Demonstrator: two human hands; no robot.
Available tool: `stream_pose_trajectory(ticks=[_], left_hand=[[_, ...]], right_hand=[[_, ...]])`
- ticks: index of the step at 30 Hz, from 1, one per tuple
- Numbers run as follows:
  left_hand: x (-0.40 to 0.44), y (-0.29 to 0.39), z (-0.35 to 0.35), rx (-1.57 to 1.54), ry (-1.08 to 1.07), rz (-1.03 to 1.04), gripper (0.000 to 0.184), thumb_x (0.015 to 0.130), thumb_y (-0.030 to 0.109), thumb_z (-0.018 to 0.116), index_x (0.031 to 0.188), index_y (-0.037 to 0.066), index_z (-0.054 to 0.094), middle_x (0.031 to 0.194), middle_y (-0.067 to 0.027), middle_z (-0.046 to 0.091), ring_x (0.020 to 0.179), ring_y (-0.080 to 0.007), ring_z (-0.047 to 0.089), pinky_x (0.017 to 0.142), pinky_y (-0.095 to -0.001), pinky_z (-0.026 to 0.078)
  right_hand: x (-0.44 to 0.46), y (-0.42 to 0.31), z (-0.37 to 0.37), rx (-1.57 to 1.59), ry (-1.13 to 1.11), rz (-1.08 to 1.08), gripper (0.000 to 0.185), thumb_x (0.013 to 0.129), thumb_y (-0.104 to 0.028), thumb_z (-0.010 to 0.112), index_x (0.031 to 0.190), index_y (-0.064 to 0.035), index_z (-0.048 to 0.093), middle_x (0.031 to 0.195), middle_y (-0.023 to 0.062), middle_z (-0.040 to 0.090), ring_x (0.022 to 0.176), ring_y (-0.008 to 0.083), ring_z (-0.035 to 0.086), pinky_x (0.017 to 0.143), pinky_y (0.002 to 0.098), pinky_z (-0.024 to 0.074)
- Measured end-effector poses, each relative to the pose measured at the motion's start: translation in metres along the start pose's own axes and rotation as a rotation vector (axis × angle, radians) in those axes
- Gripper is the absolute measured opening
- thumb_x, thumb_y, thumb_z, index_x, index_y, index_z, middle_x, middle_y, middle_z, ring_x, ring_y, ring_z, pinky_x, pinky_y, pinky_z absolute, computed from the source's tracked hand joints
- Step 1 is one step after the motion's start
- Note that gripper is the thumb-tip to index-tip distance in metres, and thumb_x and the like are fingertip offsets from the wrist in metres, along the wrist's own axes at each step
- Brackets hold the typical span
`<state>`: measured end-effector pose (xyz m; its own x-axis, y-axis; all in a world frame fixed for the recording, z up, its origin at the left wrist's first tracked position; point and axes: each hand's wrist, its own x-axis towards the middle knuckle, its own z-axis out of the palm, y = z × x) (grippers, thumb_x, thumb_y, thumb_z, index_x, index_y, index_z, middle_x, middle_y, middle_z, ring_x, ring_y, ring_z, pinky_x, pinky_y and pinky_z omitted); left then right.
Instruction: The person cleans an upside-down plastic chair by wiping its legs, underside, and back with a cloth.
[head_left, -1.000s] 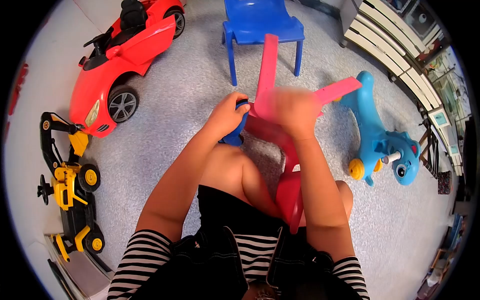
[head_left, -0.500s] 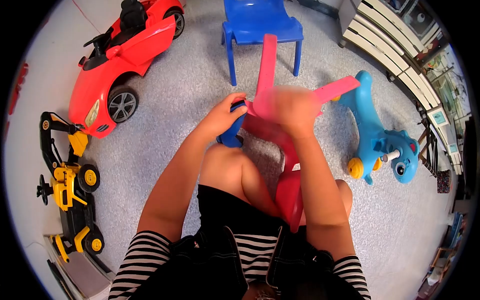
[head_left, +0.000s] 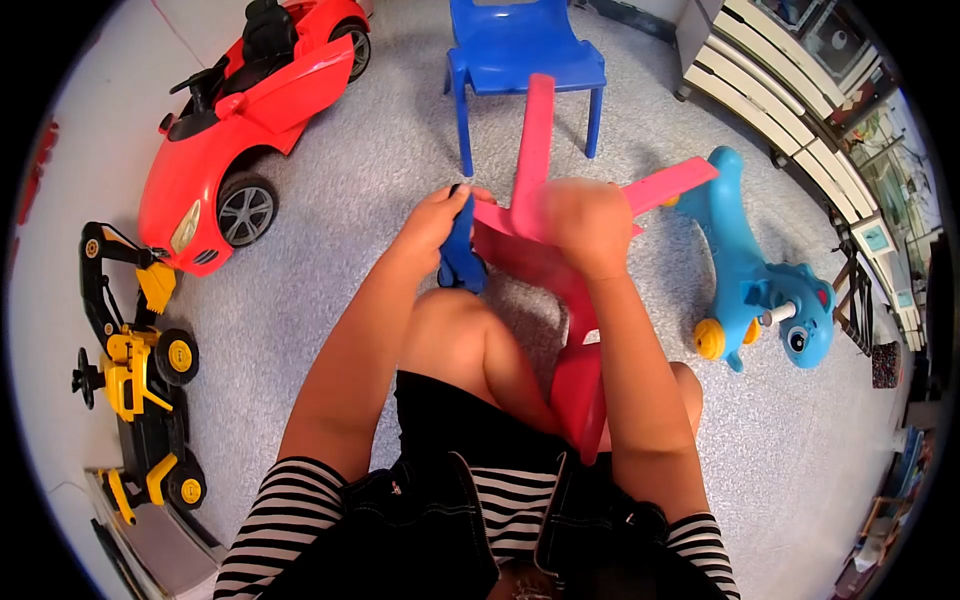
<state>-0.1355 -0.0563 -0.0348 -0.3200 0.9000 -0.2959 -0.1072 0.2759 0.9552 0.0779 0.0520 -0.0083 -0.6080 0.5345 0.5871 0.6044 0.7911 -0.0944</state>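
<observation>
A pink plastic chair [head_left: 536, 150] lies tipped over in front of me, its legs pointing away and its darker end between my knees. My left hand [head_left: 440, 220] is closed around the top of a blue strap-like piece [head_left: 460, 245]. That piece hangs beside my knee, and its exact kind is unclear. The fingertips of this hand are near the chair's left edge. My right hand [head_left: 590, 228] is closed like a fist over the chair where its legs join. Its fingers are blurred, and whatever they hold is hidden.
A blue chair [head_left: 525, 65] stands ahead. To the left are a red toy car [head_left: 235, 140] and a yellow-black toy digger [head_left: 130, 375]. On the right, a blue ride-on animal [head_left: 740, 230] lies on its side, near white drawers [head_left: 770, 90].
The top of the blue piece has shifted up and left with my left hand. My right hand has moved slightly over the pink chair, which has barely shifted.
</observation>
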Motion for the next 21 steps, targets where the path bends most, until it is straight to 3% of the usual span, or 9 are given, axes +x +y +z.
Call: stream_pose_trajectory(ticks=[1, 3, 5, 9, 13, 15, 17, 19, 21], left_hand=[[-0.006, -0.001, -0.005, -0.189, -0.082, -0.036, 0.033, 0.111, 0.030, 0.047, 0.123, 0.009, 0.070, 0.098, -0.0020, 0.069, 0.077, -0.0130, 0.061, 0.073, -0.0304, 0.051], [-0.015, 0.001, -0.002, -0.162, -0.122, -0.052, 0.034, 0.111, 0.028, 0.046, 0.128, 0.009, 0.067, 0.096, -0.0015, 0.069, 0.078, -0.0131, 0.061, 0.076, -0.0302, 0.051], [-0.022, 0.007, 0.013, -0.069, 0.039, 0.006, 0.030, 0.110, 0.026, 0.049, 0.123, 0.008, 0.069, 0.095, -0.0019, 0.069, 0.078, -0.0121, 0.060, 0.076, -0.0300, 0.051], [-0.011, 0.015, 0.016, 0.181, 0.099, 0.092, 0.029, 0.109, 0.027, 0.051, 0.115, 0.007, 0.071, 0.096, -0.0013, 0.068, 0.084, -0.0130, 0.059, 0.081, -0.0302, 0.049], [0.006, 0.019, 0.011, 0.260, 0.079, 0.004, 0.031, 0.108, 0.030, 0.053, 0.108, 0.006, 0.072, 0.097, -0.0022, 0.070, 0.086, -0.0142, 0.060, 0.081, -0.0324, 0.049], [0.008, 0.020, 0.007, 0.260, 0.078, -0.024, 0.032, 0.108, 0.031, 0.053, 0.107, 0.005, 0.073, 0.098, -0.0023, 0.071, 0.086, -0.0134, 0.061, 0.080, -0.0325, 0.050], [0.007, 0.024, 0.003, 0.070, 0.031, -0.171, 0.035, 0.108, 0.033, 0.053, 0.118, 0.004, 0.070, 0.100, -0.0034, 0.071, 0.088, -0.0126, 0.062, 0.080, -0.0332, 0.051], [-0.001, 0.022, -0.002, -0.014, -0.033, -0.104, 0.035, 0.108, 0.033, 0.053, 0.127, 0.006, 0.067, 0.104, -0.0041, 0.071, 0.088, -0.0118, 0.062, 0.079, -0.0337, 0.052], [-0.014, 0.018, 0.005, -0.091, -0.105, -0.056, 0.038, 0.109, 0.032, 0.053, 0.136, 0.008, 0.064, 0.109, -0.0048, 0.071, 0.089, -0.0110, 0.062, 0.079, -0.0342, 0.053]], right_hand=[[-0.001, 0.001, 0.002, -0.002, 0.001, 0.001, 0.010, 0.080, -0.022, 0.065, 0.078, -0.0133, 0.068, 0.074, 0.0088, 0.065, 0.068, 0.0333, 0.062, 0.068, 0.0457, 0.0479], [-0.004, 0.002, 0.007, -0.176, 0.049, -0.047, 0.010, 0.079, -0.022, 0.066, 0.084, -0.0144, 0.067, 0.078, 0.0064, 0.065, 0.071, 0.0323, 0.063, 0.066, 0.0478, 0.0481], [-0.005, 0.001, 0.006, -0.165, -0.001, -0.044, 0.011, 0.079, -0.022, 0.066, 0.086, -0.0147, 0.066, 0.080, 0.0060, 0.065, 0.072, 0.0319, 0.064, 0.065, 0.0478, 0.0480], [-0.002, 0.000, 0.005, -0.149, -0.023, -0.043, 0.012, 0.078, -0.022, 0.066, 0.088, -0.0147, 0.065, 0.080, 0.0063, 0.064, 0.072, 0.0310, 0.063, 0.064, 0.0467, 0.0481], [0.001, -0.009, -0.007, -0.018, -0.070, 0.096, 0.011, 0.078, -0.021, 0.067, 0.087, -0.0151, 0.065, 0.078, 0.0064, 0.063, 0.069, 0.0304, 0.063, 0.064, 0.0454, 0.0477], [-0.003, -0.005, 0.003, -0.235, -0.026, -0.001, 0.009, 0.080, -0.021, 0.066, 0.085, -0.0137, 0.066, 0.074, 0.0069, 0.063, 0.064, 0.0304, 0.061, 0.065, 0.0455, 0.0468], [-0.006, -0.001, 0.008, -0.221, 0.040, -0.047, 0.009, 0.080, -0.021, 0.066, 0.085, -0.0132, 0.066, 0.075, 0.0072, 0.063, 0.064, 0.0304, 0.061, 0.065, 0.0458, 0.0467], [-0.004, 0.003, 0.006, -0.215, 0.102, -0.084, 0.009, 0.081, -0.020, 0.066, 0.085, -0.0128, 0.066, 0.075, 0.0076, 0.063, 0.065, 0.0304, 0.061, 0.066, 0.0460, 0.0465], [-0.006, 0.004, 0.007, 0.030, 0.016, 0.047, 0.011, 0.079, -0.021, 0.067, 0.087, -0.0130, 0.066, 0.080, 0.0074, 0.064, 0.072, 0.0301, 0.063, 0.068, 0.0469, 0.0475]])
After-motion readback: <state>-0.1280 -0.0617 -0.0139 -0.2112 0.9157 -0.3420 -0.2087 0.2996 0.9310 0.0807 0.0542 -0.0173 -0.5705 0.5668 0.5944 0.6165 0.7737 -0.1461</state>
